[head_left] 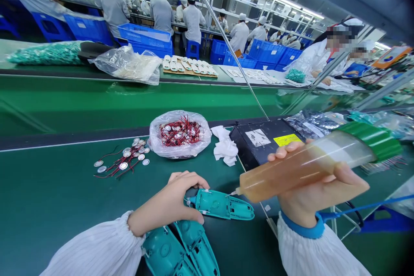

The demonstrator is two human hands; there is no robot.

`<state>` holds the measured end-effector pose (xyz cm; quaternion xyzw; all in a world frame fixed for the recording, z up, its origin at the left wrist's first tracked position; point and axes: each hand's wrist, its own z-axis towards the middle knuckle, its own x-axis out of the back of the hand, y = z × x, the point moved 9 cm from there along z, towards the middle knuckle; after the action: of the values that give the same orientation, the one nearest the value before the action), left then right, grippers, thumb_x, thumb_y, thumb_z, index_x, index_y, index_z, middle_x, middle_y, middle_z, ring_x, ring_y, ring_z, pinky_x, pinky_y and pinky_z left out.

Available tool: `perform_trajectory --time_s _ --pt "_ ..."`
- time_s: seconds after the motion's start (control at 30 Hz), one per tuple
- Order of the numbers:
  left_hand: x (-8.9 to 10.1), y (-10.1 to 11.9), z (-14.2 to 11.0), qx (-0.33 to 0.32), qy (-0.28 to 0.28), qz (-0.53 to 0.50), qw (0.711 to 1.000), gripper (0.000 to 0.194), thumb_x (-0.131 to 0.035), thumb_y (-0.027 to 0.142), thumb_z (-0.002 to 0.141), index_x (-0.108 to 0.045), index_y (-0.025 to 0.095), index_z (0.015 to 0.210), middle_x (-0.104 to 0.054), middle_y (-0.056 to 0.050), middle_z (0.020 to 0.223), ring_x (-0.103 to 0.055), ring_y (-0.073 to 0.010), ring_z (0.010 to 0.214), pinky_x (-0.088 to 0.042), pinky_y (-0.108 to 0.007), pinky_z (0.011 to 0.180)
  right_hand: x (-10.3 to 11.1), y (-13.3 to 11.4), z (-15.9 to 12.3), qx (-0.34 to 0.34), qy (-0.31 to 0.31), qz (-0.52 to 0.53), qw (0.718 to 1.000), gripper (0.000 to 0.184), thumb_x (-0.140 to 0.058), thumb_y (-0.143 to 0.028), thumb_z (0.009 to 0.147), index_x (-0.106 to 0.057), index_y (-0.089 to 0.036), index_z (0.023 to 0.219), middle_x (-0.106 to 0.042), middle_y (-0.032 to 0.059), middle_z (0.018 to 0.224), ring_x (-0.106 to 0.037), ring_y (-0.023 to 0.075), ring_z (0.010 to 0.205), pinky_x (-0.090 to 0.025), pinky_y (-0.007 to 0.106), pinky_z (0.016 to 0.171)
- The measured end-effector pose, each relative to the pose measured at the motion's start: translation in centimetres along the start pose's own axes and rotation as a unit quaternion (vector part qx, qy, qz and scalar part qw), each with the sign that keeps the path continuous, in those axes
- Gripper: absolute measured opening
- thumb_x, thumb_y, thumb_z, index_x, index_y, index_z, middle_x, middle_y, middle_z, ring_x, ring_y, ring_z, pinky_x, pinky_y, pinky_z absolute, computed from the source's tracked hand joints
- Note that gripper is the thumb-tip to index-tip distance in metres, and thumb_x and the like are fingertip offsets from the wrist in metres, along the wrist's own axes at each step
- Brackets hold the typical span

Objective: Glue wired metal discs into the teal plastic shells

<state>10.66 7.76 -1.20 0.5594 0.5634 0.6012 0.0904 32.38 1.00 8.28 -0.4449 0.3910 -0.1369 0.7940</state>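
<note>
My left hand [176, 200] is closed around the left end of a teal plastic shell [223, 205] lying on the green table. My right hand [318, 192] grips a large translucent syringe [300, 168] of amber glue with a green cap; its thin tip touches the shell's right part. Two more teal shells [179, 248] lie just below my left wrist.
A clear bag of red-wired metal discs [179, 133] sits ahead, with loose discs [126, 161] to its left and a white cloth [225, 148] to its right. A black box [263, 140] stands behind the syringe. Beyond the conveyor [129, 103], several people in white work by blue crates.
</note>
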Motion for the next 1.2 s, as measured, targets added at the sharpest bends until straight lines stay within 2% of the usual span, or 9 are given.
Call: perform_trajectory --time_s 0.13,0.27,0.37,0.5,0.7,0.87,0.97,1.1,1.2 --pt "0.1 0.0 0.0 -0.011 0.004 -0.012 1.000 0.054 -0.084 0.036 0.058 -0.060 0.027 0.105 -0.061 0.000 0.103 -0.050 -0.0261 0.106 -0.037 -0.038 0.095 1.6 -1.4 0.2 0.055 0.038 0.019 0.998 0.031 -0.046 -0.045 0.065 -0.063 -0.020 0.073 -0.055 0.0010 0.067 -0.058 0.0174 0.057 -0.050 0.030 0.048" --pt "1.7 -0.7 -1.4 0.009 0.012 -0.041 0.999 0.065 -0.075 0.036 0.070 -0.046 0.032 0.128 -0.053 -0.002 0.128 -0.046 -0.0255 0.118 -0.039 -0.035 0.098 2.2 -1.4 0.4 0.057 0.047 0.022 0.997 0.030 -0.044 -0.043 0.067 -0.063 -0.020 0.072 -0.054 0.0024 0.069 -0.058 0.0184 0.058 -0.051 0.032 0.049" --pt "2.6 -1.3 -3.5 0.020 -0.017 -0.016 1.000 0.058 -0.073 0.034 0.072 -0.051 0.037 0.125 -0.050 0.002 0.135 -0.040 -0.0261 0.127 -0.037 -0.035 0.102 2.0 -1.0 0.7 0.039 0.048 0.009 0.998 0.034 -0.040 -0.045 0.066 -0.062 -0.019 0.066 -0.053 0.0028 0.063 -0.057 0.0184 0.055 -0.050 0.031 0.045" --pt "2.4 -2.7 -5.8 0.040 -0.056 -0.010 0.998 0.055 -0.076 0.032 0.070 -0.056 0.040 0.120 -0.054 0.003 0.132 -0.042 -0.0264 0.127 -0.040 -0.033 0.100 1.1 -0.2 0.6 0.001 0.038 0.021 0.999 0.032 -0.041 -0.045 0.063 -0.060 -0.020 0.068 -0.052 0.0012 0.060 -0.057 0.0181 0.052 -0.049 0.031 0.043" --pt "1.2 -2.9 -6.2 -0.012 0.025 0.000 1.000 0.038 -0.068 0.035 0.081 -0.058 0.037 0.118 -0.059 0.001 0.126 -0.047 -0.0245 0.120 -0.037 -0.035 0.102 0.3 0.3 -0.4 -0.028 0.032 0.019 0.999 0.035 -0.044 -0.050 0.059 -0.057 -0.017 0.065 -0.052 0.0015 0.063 -0.056 0.0169 0.052 -0.048 0.030 0.044" --pt "-0.1 -2.4 -6.4 -0.017 0.075 0.001 0.997 0.040 -0.069 0.040 0.078 -0.059 0.035 0.116 -0.061 -0.002 0.123 -0.049 -0.0285 0.117 -0.039 -0.041 0.099 -0.9 1.9 -2.1 -0.084 0.000 0.039 0.996 0.037 -0.046 -0.050 0.058 -0.058 -0.018 0.072 -0.056 0.0021 0.062 -0.056 0.0188 0.052 -0.049 0.033 0.044" --pt "-0.5 -2.3 -6.5 -0.012 0.095 -0.007 0.995 0.043 -0.071 0.044 0.076 -0.060 0.036 0.116 -0.062 -0.002 0.123 -0.050 -0.0296 0.116 -0.039 -0.041 0.098 -2.5 2.4 -3.5 -0.094 -0.051 0.060 0.992 0.038 -0.050 -0.050 0.060 -0.058 -0.020 0.081 -0.059 0.0015 0.063 -0.057 0.0193 0.050 -0.050 0.033 0.042" --pt "-0.6 -2.1 -6.3 -0.017 0.104 -0.009 0.994 0.041 -0.072 0.045 0.075 -0.061 0.036 0.114 -0.064 -0.001 0.121 -0.052 -0.0286 0.114 -0.039 -0.040 0.098 -4.9 1.9 -5.5 -0.064 -0.138 0.071 0.986 0.035 -0.054 -0.048 0.065 -0.060 -0.023 0.088 -0.064 0.0020 0.066 -0.059 0.0199 0.049 -0.050 0.033 0.042" --pt "-0.5 -2.0 -6.2 -0.012 0.110 -0.010 0.994 0.040 -0.075 0.042 0.073 -0.063 0.034 0.111 -0.065 -0.001 0.119 -0.054 -0.0285 0.112 -0.040 -0.040 0.097 -5.6 1.6 -6.7 -0.038 -0.174 0.054 0.983 0.032 -0.056 -0.048 0.069 -0.060 -0.024 0.090 -0.065 0.0023 0.067 -0.060 0.0205 0.052 -0.049 0.033 0.045"
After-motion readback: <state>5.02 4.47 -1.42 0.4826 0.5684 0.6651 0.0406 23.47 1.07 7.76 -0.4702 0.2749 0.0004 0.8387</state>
